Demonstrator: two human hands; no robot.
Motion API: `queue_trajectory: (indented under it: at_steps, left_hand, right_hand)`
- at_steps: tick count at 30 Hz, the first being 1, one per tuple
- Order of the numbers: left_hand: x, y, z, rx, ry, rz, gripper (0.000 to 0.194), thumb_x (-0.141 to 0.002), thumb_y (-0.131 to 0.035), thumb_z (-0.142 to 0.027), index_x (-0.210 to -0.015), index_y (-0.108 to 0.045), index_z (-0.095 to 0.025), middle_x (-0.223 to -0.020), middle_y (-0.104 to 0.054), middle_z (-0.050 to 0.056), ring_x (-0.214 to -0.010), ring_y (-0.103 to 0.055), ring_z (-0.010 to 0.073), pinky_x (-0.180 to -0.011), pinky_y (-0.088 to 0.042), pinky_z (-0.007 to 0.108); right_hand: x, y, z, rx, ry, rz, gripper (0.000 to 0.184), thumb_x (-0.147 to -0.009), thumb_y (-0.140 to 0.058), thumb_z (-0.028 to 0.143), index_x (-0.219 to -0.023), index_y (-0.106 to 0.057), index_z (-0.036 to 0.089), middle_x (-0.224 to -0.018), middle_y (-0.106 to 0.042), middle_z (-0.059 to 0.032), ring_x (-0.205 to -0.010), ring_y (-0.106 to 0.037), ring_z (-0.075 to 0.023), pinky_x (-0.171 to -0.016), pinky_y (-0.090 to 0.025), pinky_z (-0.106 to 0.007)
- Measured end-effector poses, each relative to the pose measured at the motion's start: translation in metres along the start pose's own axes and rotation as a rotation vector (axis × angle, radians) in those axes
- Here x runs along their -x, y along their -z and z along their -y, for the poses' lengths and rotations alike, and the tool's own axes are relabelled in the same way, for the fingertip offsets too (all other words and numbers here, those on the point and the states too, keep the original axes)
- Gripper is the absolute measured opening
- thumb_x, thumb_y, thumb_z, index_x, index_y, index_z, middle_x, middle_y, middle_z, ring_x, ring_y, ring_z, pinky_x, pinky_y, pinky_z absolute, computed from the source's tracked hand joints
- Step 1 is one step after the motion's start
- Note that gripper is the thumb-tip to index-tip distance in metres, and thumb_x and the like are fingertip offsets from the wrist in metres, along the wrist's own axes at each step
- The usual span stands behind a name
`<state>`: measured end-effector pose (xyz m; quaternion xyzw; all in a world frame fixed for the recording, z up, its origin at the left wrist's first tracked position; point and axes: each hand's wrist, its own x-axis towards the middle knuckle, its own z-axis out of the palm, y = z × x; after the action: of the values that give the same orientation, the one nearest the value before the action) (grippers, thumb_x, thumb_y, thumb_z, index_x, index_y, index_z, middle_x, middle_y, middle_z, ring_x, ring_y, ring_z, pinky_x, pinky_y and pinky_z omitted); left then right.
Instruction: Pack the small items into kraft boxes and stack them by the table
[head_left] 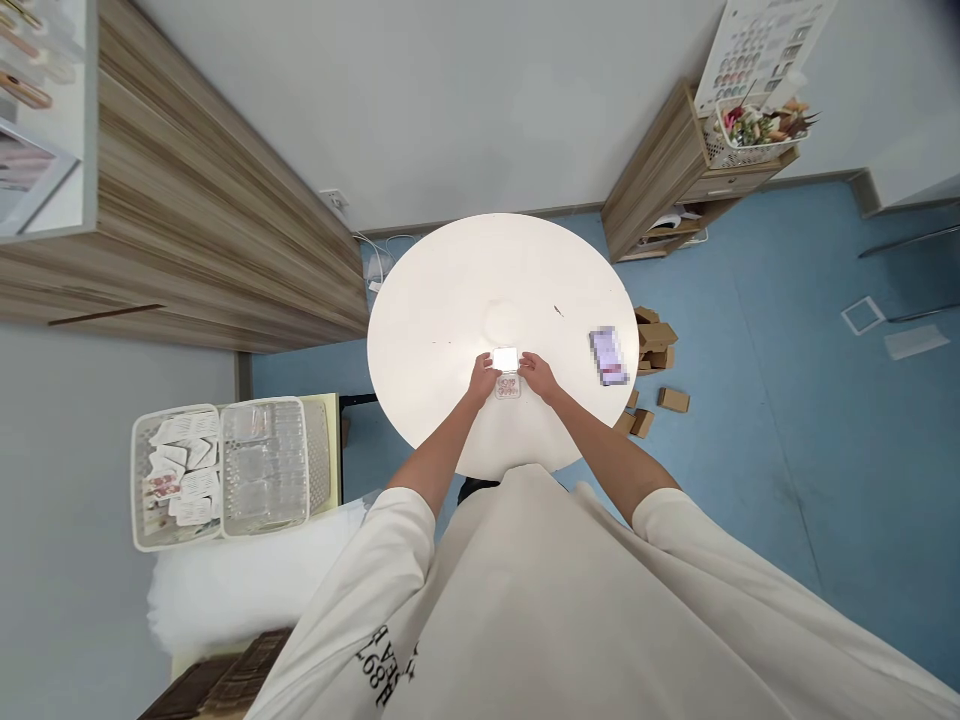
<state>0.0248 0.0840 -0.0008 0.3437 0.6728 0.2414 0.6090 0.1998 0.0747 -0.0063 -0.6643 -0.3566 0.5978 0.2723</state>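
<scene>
Near the front of the round white table (pixel 450 285), a small clear plastic box (pixel 508 386) with pinkish pieces in it lies between my hands. A bright white card-like rectangle (pixel 505 360) adjoins its far edge; whether it is the box's lid or a separate card I cannot tell. My left hand (pixel 484 380) has its curled fingers on the rectangle's left edge. From the other side, my right hand (pixel 538 376) grips the right edge between thumb and fingers. The pieces are too small to name.
A phone (pixel 608 356) lies on the table's right side. Small brown cardboard boxes (pixel 655 340) are on the floor at the right. White baskets (pixel 266 465) of clear boxes and cards stand at left. A wooden cabinet (pixel 247 180) and a shelf unit (pixel 660 180) flank the table.
</scene>
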Motion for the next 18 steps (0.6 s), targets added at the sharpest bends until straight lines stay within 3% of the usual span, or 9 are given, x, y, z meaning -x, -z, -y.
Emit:
queue_trajectory:
  at_steps: [7, 13, 18]
  left_hand:
    - [0.004, 0.007, -0.008, -0.019, -0.034, -0.004, 0.082, -0.076, -0.061, -0.014, -0.153, -0.036, -0.023, -0.135, -0.054, 0.013, -0.113, -0.062, 0.0222, -0.091, -0.052, 0.033]
    - [0.013, 0.01, 0.0, -0.052, -0.1, 0.0, 0.056, -0.077, -0.059, -0.011, -0.132, -0.058, -0.02, -0.125, -0.063, 0.01, -0.113, -0.062, 0.0208, -0.097, -0.05, 0.033]
    - [0.024, 0.008, 0.018, -0.024, -0.081, -0.013, 0.049, -0.077, -0.061, -0.01, -0.125, -0.06, -0.02, -0.132, -0.063, 0.011, -0.121, -0.061, 0.0206, -0.1, -0.049, 0.033]
  right_hand:
    - [0.008, -0.002, 0.017, -0.003, 0.024, 0.004, 0.067, -0.075, -0.062, 0.017, -0.141, -0.051, 0.019, -0.139, -0.057, -0.0131, -0.121, -0.059, -0.0229, -0.103, -0.051, -0.038]
    - [0.016, -0.002, 0.011, 0.024, 0.068, 0.026, 0.07, -0.074, -0.059, 0.017, -0.143, -0.048, 0.021, -0.14, -0.056, -0.0124, -0.124, -0.058, -0.0228, -0.105, -0.05, -0.038]
    - [0.026, 0.0, -0.004, 0.031, 0.076, 0.04, 0.07, -0.073, -0.058, 0.017, -0.143, -0.049, 0.023, -0.142, -0.056, -0.0111, -0.127, -0.057, -0.0228, -0.107, -0.048, -0.04]
